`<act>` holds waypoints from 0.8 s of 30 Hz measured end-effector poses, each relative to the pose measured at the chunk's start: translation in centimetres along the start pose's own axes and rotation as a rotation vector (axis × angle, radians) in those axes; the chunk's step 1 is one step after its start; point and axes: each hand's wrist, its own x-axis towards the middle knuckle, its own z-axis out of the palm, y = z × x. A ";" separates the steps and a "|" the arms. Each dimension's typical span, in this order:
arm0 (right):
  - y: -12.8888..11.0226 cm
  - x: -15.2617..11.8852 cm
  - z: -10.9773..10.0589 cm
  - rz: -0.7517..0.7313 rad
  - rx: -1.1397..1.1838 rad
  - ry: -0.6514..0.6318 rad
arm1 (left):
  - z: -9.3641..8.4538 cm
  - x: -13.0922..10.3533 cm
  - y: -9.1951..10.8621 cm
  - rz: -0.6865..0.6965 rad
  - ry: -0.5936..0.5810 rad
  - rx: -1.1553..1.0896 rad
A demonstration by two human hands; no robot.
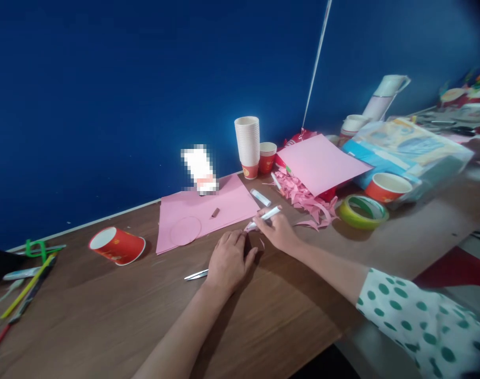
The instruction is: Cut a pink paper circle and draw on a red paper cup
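the marker (273, 212) looks smooth plastic, the sheets (201, 209) matt paper, the tabletop (117, 308) wood-grained.

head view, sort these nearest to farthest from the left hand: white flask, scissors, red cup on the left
From the left hand:
1. Scissors: blades showing right at its left edge.
2. Red cup: farther off to the left.
3. White flask: far back on the right.

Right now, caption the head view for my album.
Right hand gripping a white pen-like tube, left hand on brown table, near pink paper sheets.
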 end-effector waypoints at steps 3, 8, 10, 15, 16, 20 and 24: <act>0.1 0.0 0.0 -0.036 -0.043 -0.025 | -0.1 0.0 -0.2 0.018 -0.014 -0.009; 0.3 0.1 0.0 -0.085 -0.073 -0.043 | -0.1 0.0 -0.4 0.024 -0.011 -0.007; 0.3 0.1 0.1 -0.087 -0.067 -0.049 | -0.1 0.0 -0.3 0.024 -0.019 0.002; 0.4 0.1 0.2 -0.086 -0.069 -0.058 | -0.1 0.1 -0.2 0.016 -0.029 0.003; 0.4 0.1 0.2 -0.089 -0.069 -0.061 | -0.1 0.1 -0.2 0.016 -0.028 0.001; 0.6 0.1 0.2 -0.109 -0.060 -0.058 | -0.1 0.1 -0.2 0.019 -0.022 0.003; 0.5 0.1 0.1 -0.118 -0.044 -0.051 | -0.1 0.1 -0.2 0.015 -0.031 0.010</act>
